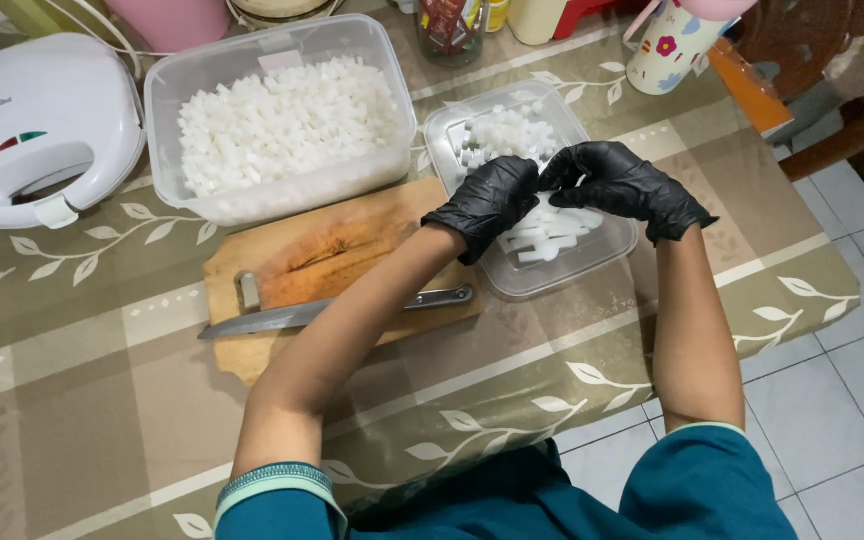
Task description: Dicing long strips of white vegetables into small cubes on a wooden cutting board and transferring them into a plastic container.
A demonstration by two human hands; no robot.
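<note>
Both my black-gloved hands, left hand point(487, 205) and right hand point(622, 187), meet fingertip to fingertip, each grip pinching white strips point(552, 232) over the smaller clear tub point(542, 280) beside the cutting board point(322, 255) on the desk point(82, 400).

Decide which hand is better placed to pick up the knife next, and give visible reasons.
Probably the left hand: its forearm already crosses the knife on the cutting board, while the right hand is farther off, over the small container.
</note>
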